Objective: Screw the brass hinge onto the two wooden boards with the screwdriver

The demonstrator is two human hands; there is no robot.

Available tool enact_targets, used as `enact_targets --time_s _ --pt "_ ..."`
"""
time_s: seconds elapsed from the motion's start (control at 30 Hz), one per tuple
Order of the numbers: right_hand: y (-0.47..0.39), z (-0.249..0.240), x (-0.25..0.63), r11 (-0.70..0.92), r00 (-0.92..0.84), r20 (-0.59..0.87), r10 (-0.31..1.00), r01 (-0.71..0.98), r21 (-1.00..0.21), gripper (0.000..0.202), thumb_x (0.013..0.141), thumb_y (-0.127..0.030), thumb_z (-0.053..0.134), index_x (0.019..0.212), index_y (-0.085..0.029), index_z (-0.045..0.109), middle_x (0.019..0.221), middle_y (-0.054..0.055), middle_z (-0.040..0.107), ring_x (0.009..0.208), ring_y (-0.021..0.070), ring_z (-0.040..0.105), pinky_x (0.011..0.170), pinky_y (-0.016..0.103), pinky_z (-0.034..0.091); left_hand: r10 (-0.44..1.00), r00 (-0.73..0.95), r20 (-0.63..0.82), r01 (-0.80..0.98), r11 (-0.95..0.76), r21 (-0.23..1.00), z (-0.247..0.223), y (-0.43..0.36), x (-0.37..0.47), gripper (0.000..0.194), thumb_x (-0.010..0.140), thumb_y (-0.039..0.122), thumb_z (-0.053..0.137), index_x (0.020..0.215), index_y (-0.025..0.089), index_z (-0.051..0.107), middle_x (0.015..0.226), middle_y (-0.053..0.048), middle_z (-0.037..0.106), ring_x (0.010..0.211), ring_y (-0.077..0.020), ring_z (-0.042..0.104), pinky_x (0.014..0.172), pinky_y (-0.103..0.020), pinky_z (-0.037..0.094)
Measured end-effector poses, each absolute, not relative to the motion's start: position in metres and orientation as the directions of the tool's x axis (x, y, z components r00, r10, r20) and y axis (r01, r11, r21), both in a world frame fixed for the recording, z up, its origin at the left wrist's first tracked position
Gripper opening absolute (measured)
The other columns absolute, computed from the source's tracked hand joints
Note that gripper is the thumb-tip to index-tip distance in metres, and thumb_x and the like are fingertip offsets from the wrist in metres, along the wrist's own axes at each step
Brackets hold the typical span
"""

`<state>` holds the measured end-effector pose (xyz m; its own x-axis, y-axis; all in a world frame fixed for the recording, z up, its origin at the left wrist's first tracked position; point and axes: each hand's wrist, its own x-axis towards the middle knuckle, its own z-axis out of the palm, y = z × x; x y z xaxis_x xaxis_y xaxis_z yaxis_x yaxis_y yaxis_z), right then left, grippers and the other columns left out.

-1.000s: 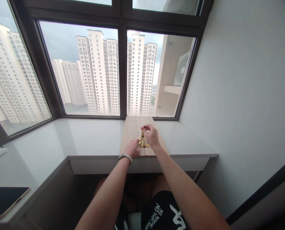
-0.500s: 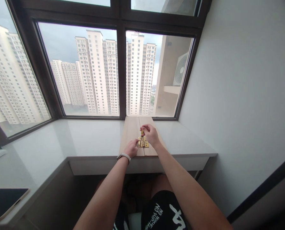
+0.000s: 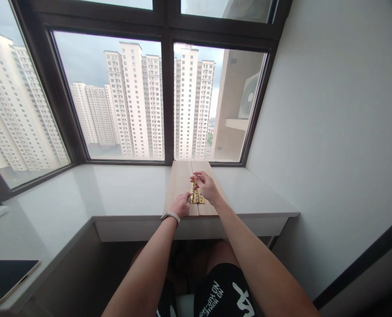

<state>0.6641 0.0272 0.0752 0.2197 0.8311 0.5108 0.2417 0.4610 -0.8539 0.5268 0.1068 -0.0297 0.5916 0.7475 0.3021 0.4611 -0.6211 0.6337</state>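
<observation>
A brass-coloured hinge (image 3: 200,199) lies across the seam between two pale wooden boards (image 3: 179,176). Above it, my right hand (image 3: 206,186) grips the yellow handle of a small screwdriver (image 3: 195,182), whose thin dark shaft slants down to the hinge's left leaf. The fingers of my left hand (image 3: 181,204) are drawn together at that leaf's left edge, close to the tip of the shaft. Whatever sits between these fingertips is too small to make out. A pale watch is on my left wrist.
The boards lie on a white counter (image 3: 126,189), reaching from the window frame to the front edge. A dark-screened tablet (image 3: 7,279) rests at the lower left. A wall (image 3: 331,110) stands to the right, and my legs are under the counter.
The fingers of my right hand have shifted slightly around the screwdriver handle, spreading a little to the left. My left hand and the hinge have hardly moved.
</observation>
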Motion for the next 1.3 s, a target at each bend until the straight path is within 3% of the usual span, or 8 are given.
enact_targets --time_s 0.37,0.5,0.7,0.8,1.0,1.3 --pt "0.032 0.068 0.665 0.443 0.398 0.539 0.742 0.313 -0.840 0.038 0.083 -0.055 0.077 0.093 -0.021 0.064 0.100 0.011 0.077 0.093 0.0273 0.075 0.060 0.035 0.067 0.744 0.595 0.304 0.470 -0.629 0.619 -0.031 0.107 0.528 0.035 0.103 0.027 0.047 0.132 0.017 0.064 0.127 -0.016 0.070 0.124 -0.0255 0.062 0.107 -0.036 0.045" --pt "0.028 0.073 0.658 0.457 0.328 0.542 0.774 0.303 -0.836 0.039 0.083 -0.058 0.077 0.091 -0.022 0.063 0.106 0.011 0.077 0.095 0.0261 0.075 0.060 0.033 0.066 0.740 0.598 0.308 0.468 -0.634 0.616 -0.032 0.108 0.528 0.036 0.101 0.024 0.049 0.133 0.018 0.064 0.129 -0.016 0.070 0.124 -0.0257 0.062 0.107 -0.036 0.046" --pt "0.026 0.076 0.662 0.477 0.194 0.522 0.831 0.235 -0.847 0.039 0.091 -0.057 0.067 0.108 -0.022 0.066 0.110 0.010 0.077 0.100 0.0241 0.075 0.068 0.033 0.065 0.744 0.593 0.308 0.468 -0.629 0.620 -0.031 0.108 0.527 0.037 0.100 0.023 0.049 0.133 0.018 0.064 0.129 -0.016 0.070 0.124 -0.0265 0.062 0.107 -0.037 0.047" --pt "0.029 0.074 0.667 0.479 0.175 0.517 0.838 0.218 -0.850 0.038 0.092 -0.057 0.065 0.104 -0.021 0.067 0.111 0.011 0.077 0.105 0.0252 0.074 0.070 0.034 0.066 0.743 0.594 0.308 0.466 -0.630 0.621 -0.030 0.107 0.527 0.036 0.100 0.023 0.050 0.133 0.018 0.064 0.129 -0.016 0.070 0.123 -0.0265 0.062 0.106 -0.037 0.047" --pt "0.032 0.069 0.676 0.396 0.376 0.529 0.761 0.377 -0.837 0.044 0.080 -0.062 0.078 0.090 -0.022 0.061 0.094 0.009 0.077 0.087 0.0262 0.075 0.061 0.037 0.067 0.746 0.591 0.306 0.468 -0.627 0.623 -0.028 0.104 0.526 0.037 0.100 0.023 0.051 0.134 0.017 0.064 0.131 -0.016 0.070 0.125 -0.0262 0.061 0.109 -0.036 0.045" --pt "0.027 0.072 0.658 0.364 0.403 0.593 0.697 0.514 -0.777 0.038 0.084 -0.060 0.072 0.080 -0.026 0.055 0.084 0.007 0.075 0.083 0.0267 0.075 0.065 0.037 0.063 0.750 0.586 0.307 0.477 -0.625 0.618 -0.027 0.102 0.527 0.036 0.102 0.025 0.047 0.132 0.017 0.065 0.129 -0.016 0.071 0.124 -0.0267 0.062 0.109 -0.038 0.046"
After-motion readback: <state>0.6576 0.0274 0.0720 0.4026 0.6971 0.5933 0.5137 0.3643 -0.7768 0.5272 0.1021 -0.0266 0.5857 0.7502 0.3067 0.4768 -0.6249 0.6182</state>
